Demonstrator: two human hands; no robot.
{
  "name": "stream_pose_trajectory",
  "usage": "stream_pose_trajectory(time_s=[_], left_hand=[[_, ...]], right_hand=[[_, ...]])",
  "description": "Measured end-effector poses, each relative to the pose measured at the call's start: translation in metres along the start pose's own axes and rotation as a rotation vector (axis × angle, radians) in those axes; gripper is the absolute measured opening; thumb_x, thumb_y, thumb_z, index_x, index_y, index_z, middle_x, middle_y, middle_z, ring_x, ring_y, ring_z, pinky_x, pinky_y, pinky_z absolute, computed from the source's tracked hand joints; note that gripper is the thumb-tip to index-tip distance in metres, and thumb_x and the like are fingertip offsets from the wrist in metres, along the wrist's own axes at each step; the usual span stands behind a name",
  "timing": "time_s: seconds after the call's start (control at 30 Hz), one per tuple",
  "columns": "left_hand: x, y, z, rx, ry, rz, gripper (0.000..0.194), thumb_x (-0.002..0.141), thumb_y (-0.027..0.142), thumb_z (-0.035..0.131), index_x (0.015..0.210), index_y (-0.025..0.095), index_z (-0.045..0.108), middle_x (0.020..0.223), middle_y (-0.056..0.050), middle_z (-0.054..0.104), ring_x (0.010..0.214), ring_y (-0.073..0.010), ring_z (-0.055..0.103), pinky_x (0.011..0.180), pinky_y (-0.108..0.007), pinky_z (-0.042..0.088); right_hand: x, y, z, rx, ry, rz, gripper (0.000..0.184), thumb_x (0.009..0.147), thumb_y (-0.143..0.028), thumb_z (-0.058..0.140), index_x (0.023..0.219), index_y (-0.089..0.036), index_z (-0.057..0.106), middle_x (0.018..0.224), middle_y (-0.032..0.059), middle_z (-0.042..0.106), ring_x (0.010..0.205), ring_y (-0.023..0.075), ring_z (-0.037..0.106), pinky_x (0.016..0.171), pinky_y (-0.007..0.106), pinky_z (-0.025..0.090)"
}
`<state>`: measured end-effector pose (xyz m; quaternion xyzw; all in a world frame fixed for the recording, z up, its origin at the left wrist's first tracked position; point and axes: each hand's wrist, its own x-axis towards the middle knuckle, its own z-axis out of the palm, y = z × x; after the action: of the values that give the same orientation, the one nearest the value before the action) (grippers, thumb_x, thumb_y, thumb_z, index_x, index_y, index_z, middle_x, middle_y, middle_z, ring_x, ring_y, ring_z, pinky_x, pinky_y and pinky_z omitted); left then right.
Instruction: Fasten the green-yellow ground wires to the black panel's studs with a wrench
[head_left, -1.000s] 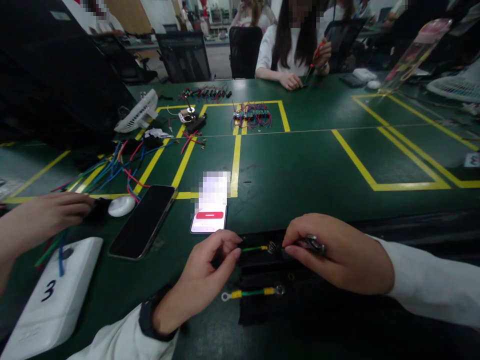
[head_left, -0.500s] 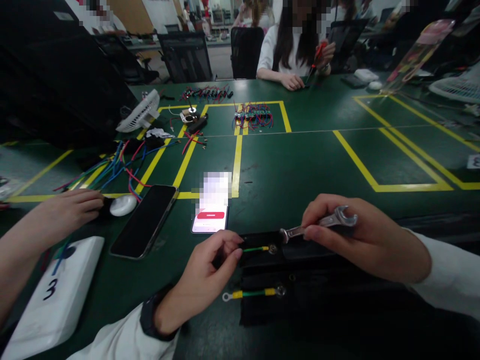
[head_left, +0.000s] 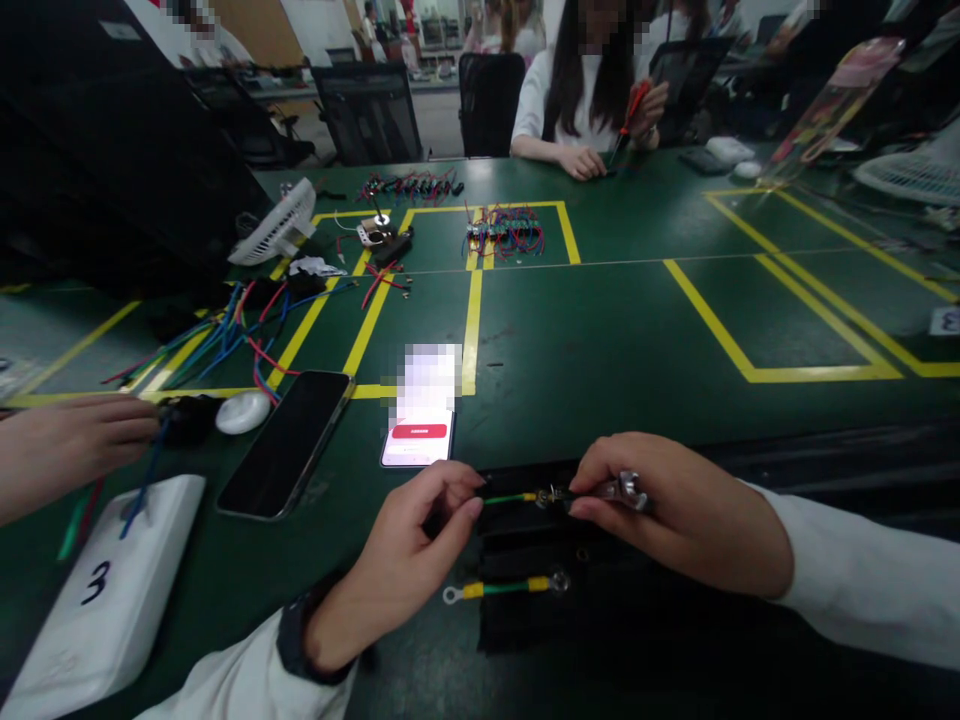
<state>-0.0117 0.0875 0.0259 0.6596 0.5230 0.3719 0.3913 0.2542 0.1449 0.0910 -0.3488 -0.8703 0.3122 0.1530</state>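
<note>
My left hand [head_left: 412, 555] is closed in a pinch on the left end of a short green-and-yellow ground wire [head_left: 510, 498]; its fingers hide that end. The wire's other end meets a bolt [head_left: 543, 498] on a black panel [head_left: 517, 635]. My right hand [head_left: 682, 515] grips a silver wrench [head_left: 634, 490], whose far end is at the bolt; whether it sits around the nut I cannot tell. Nearer to me, a second ground wire [head_left: 506, 589] is attached to the black panel at a second bolt [head_left: 559, 582], its loose ring terminal [head_left: 452, 595] sticking out left.
A lit phone [head_left: 418, 450] and a dark phone [head_left: 289, 445] lie beyond my left hand. At left, a co-worker's hand [head_left: 82, 440] is near a white box marked 3 [head_left: 112, 600]. Wire bundles [head_left: 506, 232] and a white fan [head_left: 276, 225] stand farther back. Another person sits opposite with a red screwdriver [head_left: 634, 105].
My right hand has moved left and slightly down, bringing the wrench to the upper bolt. My left hand keeps its pinch in place. The co-worker's hand at left has drawn back leftward.
</note>
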Motion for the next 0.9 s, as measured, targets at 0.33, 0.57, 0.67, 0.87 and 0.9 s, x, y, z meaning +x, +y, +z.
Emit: stream_pose_trajectory(time_s=[0.33,0.57,0.67,0.87,0.9], left_hand=[[-0.002,-0.001,0.000,-0.004,0.009,-0.006,0.011,0.092,0.015,0.059,0.101,0.021,0.063,0.074,0.002,0.060,0.067,-0.0162,0.060,0.064,-0.028,0.051],[-0.003,-0.005,-0.003,0.005,0.009,0.003,0.011,0.092,0.016,0.059,0.101,0.022,0.063,0.073,0.002,0.060,0.066,-0.0164,0.060,0.064,-0.028,0.050],[-0.002,-0.004,-0.002,0.000,0.001,-0.001,0.010,0.093,0.017,0.059,0.101,0.022,0.063,0.073,0.002,0.061,0.067,-0.0166,0.060,0.063,-0.028,0.051],[-0.001,-0.002,0.001,-0.002,-0.004,-0.014,0.010,0.093,0.017,0.059,0.101,0.022,0.063,0.073,0.002,0.060,0.067,-0.0165,0.060,0.063,-0.028,0.050],[0.000,-0.002,0.001,0.000,-0.003,-0.013,0.010,0.093,0.017,0.059,0.101,0.022,0.063,0.073,0.002,0.061,0.067,-0.0166,0.060,0.063,-0.028,0.050]], right_hand=[[0.011,-0.007,-0.010,0.023,-0.148,-0.088,0.012,0.095,-0.020,0.055,0.093,-0.019,0.067,0.084,0.0044,0.072,0.076,0.0196,0.065,0.071,0.032,0.048],[0.015,-0.007,-0.018,0.066,-0.159,-0.083,0.010,0.094,-0.019,0.058,0.091,-0.021,0.068,0.082,0.0010,0.071,0.074,0.0169,0.066,0.070,0.029,0.049],[0.009,-0.005,-0.020,0.066,-0.074,-0.031,0.008,0.096,-0.024,0.058,0.090,-0.021,0.064,0.076,-0.0015,0.069,0.065,0.0141,0.063,0.061,0.025,0.047],[-0.002,0.000,-0.010,0.010,0.004,-0.006,0.007,0.095,-0.027,0.062,0.093,-0.021,0.064,0.078,0.0009,0.071,0.069,0.0174,0.065,0.064,0.029,0.045],[-0.003,0.001,-0.008,0.005,0.004,-0.008,0.006,0.095,-0.027,0.062,0.093,-0.021,0.064,0.078,0.0010,0.071,0.070,0.0177,0.065,0.065,0.029,0.045]])
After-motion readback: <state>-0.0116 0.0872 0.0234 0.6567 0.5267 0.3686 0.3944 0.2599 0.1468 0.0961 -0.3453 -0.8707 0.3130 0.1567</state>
